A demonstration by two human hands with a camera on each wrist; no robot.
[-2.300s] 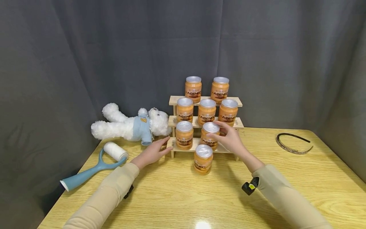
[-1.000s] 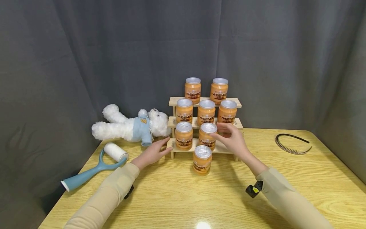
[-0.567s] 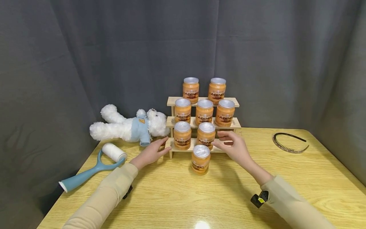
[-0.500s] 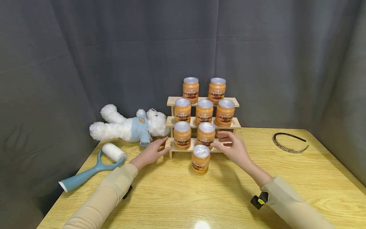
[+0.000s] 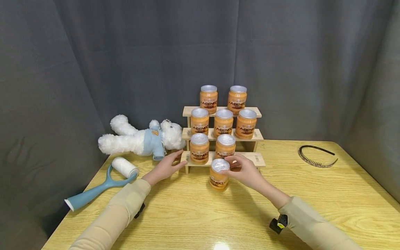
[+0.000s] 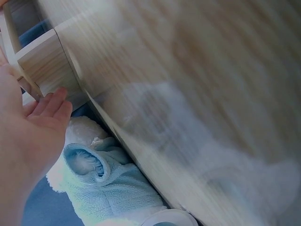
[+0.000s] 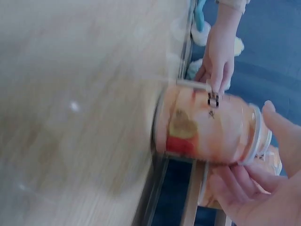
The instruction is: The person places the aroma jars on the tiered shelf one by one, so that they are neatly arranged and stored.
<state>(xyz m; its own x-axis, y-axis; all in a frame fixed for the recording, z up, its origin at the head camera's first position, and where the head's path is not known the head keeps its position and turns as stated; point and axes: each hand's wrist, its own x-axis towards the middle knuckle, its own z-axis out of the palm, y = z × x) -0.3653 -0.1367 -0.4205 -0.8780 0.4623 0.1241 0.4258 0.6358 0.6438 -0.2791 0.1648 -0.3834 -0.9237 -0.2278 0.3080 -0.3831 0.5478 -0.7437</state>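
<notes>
An orange jar with a silver lid (image 5: 218, 178) stands upright on the table in front of a three-tier wooden stand (image 5: 250, 159). Close on its right, my right hand (image 5: 245, 173) has the thumb in front of the lid and the fingers behind it. The right wrist view shows that jar (image 7: 207, 122) between thumb and fingers, which spread about its top. My left hand (image 5: 165, 168) rests at the left end of the lowest shelf, fingers nearly straight. Fingertips (image 6: 61, 101) lie beside the shelf's wood in the left wrist view.
Several matching jars (image 5: 223, 124) fill the stand's tiers. Left of it lies a white plush toy (image 5: 131, 139) in a blue shirt, with a blue-handled lint roller (image 5: 93, 192) nearer the front. A headband (image 5: 312, 160) lies at the right; a grey curtain (image 5: 200, 52) hangs behind.
My right hand has let go of the right jar on the lowest shelf and moved down and left to the jar on the table. The left hand has stayed at the shelf.
</notes>
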